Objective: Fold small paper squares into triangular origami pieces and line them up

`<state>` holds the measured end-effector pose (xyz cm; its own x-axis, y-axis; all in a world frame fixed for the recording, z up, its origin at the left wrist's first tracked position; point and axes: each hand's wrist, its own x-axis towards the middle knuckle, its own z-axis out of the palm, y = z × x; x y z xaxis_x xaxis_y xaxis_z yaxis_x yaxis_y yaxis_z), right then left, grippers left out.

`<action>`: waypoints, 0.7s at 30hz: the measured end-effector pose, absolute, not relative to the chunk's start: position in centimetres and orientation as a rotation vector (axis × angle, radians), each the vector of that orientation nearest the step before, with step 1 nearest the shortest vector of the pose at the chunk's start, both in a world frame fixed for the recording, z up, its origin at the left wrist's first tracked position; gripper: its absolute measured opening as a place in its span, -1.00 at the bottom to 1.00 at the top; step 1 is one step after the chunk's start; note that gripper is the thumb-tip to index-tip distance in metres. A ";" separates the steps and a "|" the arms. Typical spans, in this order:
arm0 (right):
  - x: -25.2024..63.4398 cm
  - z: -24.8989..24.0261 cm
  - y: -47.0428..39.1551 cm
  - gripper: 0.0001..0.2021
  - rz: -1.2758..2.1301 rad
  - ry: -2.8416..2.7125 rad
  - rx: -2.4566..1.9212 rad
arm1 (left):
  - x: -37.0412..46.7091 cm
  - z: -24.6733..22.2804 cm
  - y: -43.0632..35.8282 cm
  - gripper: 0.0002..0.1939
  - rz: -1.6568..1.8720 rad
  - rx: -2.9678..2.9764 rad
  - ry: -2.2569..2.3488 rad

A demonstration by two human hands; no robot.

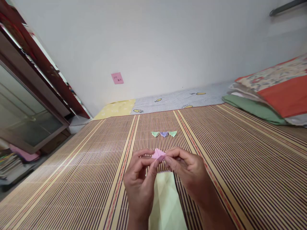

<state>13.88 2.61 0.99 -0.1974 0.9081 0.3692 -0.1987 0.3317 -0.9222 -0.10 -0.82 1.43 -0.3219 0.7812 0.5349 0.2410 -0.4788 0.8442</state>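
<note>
A small piece of folded pink paper (158, 154) is held up between both hands above the striped mat. My left hand (141, 179) pinches its left side between thumb and fingers. At its right corner, the thumb and forefinger of my right hand (188, 167) grip the paper. Below the hands lies a pale yellow-green sheet (166, 198) with crease lines, partly hidden by my left hand. Beyond them, three folded paper triangles sit in a row with points toward me: a green one (155, 134), a purple one (164, 134) and another green one (173, 134).
The striped mat (91, 179) covers the surface up to a patterned cloth (165, 103) by the white wall. Folded bedding (283, 92) is stacked at the right. A pink note (117, 78) is on the wall, and a glass-panelled door (26, 108) stands at the left.
</note>
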 end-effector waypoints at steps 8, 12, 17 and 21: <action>13.7 1.1 2.2 -0.87 0.926 -1.463 -0.799 | -0.1 1.2 -0.9 -0.89 1.881 1.608 1.326; 13.4 1.4 2.0 -0.89 0.875 -1.446 -0.797 | 0.0 1.0 -0.7 -0.86 1.930 1.653 1.314; 13.1 1.3 1.8 -0.90 0.858 -1.414 -0.809 | 0.4 1.0 -0.8 -0.82 1.990 1.620 1.310; 13.0 1.0 1.9 -0.91 0.831 -1.402 -0.837 | 0.9 1.0 -0.7 -0.87 2.015 1.482 1.289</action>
<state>12.99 1.85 0.99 0.0040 0.8782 0.4783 0.0020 0.4783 -0.8782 0.91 -0.70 0.97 -0.4068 0.7005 0.5863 0.2388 -0.5380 0.8084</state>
